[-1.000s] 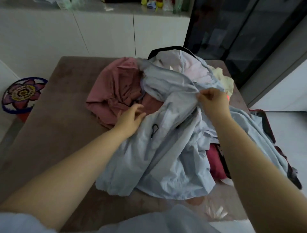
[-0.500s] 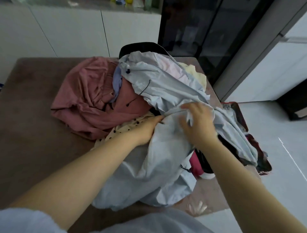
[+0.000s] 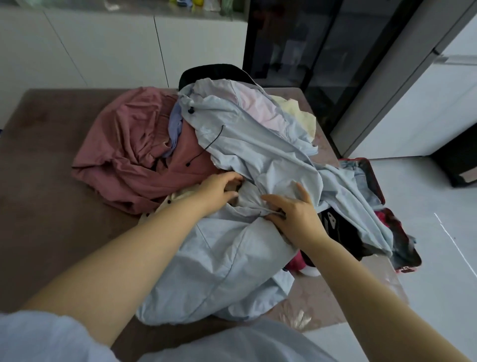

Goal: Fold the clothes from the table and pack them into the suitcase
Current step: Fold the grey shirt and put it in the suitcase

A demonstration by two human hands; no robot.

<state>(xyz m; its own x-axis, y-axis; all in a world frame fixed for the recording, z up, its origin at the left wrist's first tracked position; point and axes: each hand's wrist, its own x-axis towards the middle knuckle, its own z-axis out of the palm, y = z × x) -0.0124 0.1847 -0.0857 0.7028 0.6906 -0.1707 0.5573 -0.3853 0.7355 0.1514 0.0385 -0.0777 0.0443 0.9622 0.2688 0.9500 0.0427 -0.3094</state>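
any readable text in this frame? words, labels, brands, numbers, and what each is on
No text can be read anywhere in this view.
White print on the black garment beside the light blue jacket: shapes only, not legible.
Pale patch on the black box on the floor: too blurred to read.
Small colourful bottles on the far counter: too small and blurred.

Thin, smooth, creased cloth jacket (image 3: 258, 160); soft matt pink garment (image 3: 124, 155); matt brown table (image 3: 46, 181); glossy floor (image 3: 438, 258).

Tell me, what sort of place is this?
Probably a home, perhaps a dining or kitchen area: white cabinets, a brown table heaped with clothes, an open suitcase beside it.
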